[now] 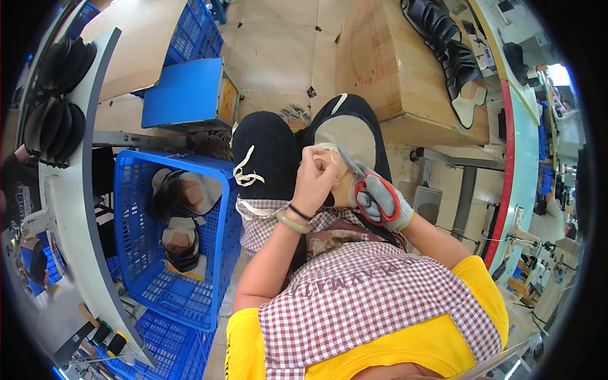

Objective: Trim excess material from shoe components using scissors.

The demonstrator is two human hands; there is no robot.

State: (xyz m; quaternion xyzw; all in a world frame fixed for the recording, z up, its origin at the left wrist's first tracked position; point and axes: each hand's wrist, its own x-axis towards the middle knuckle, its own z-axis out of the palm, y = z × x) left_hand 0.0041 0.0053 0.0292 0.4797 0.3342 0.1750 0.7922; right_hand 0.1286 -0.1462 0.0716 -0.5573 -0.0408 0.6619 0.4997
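Beige, sole-shaped, and bordered by black, the piece [354,136] lies on the person's lap over the right thigh, with a tan patch [342,192] towards its near end; whether all the black around it belongs to it or partly to the clothing, I cannot tell. The bare left hand [316,180] has its thumb and fingers drawn together on a pale strip [329,147] at the piece's edge. The right hand [380,199], in a grey-and-white glove, is clamped on red-handled scissors [358,171], whose blades point up and leftward to that same edge, near the left fingertips; how far the blades stand apart is too small to tell. A dark band [299,213] and a pale bangle [292,222] circle the left wrist. Over a yellow shirt [250,345] the person wears a checked apron [354,304]. Just beside the lap, on the left, a tilted blue crate [226,253] holds dark shoes [182,256] with beige insides. Farther out, black rounded pieces [56,130] stand clustered by a grey panel [104,209] on the left, and black strappy uppers [437,41] rest on a cardboard box [373,69] ahead to the right.
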